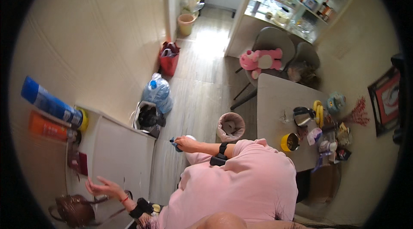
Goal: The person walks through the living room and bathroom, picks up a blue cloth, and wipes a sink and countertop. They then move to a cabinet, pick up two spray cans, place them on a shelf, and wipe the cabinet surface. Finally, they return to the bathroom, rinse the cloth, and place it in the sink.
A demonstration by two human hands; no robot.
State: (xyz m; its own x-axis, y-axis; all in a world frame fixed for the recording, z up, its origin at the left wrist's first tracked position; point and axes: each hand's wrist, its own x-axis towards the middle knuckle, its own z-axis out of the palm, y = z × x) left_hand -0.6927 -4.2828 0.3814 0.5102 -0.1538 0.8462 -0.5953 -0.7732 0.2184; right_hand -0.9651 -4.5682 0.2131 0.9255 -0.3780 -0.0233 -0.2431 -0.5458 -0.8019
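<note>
My right hand (188,143) is closed around a crumpled blue cloth (176,145), held in front of my body. My left hand (105,187) has its fingers apart and holds nothing. It hovers over a white cabinet (121,151) on the left. Close below it in the picture is a brown leather bag (75,211) with its strap. A dark red flat object (78,163) lies just above that hand in the picture. Further along the cabinet stand a blue spray can (53,103) and an orange can (50,128).
A lined wastebasket (231,126) stands on the floor ahead. By the left wall are a bin with a black bag (149,117), a large plastic water bottle (157,90) and a red bag (169,58). A table (274,106) bears a kettle (304,116), bananas (318,113) and a yellow container (289,142).
</note>
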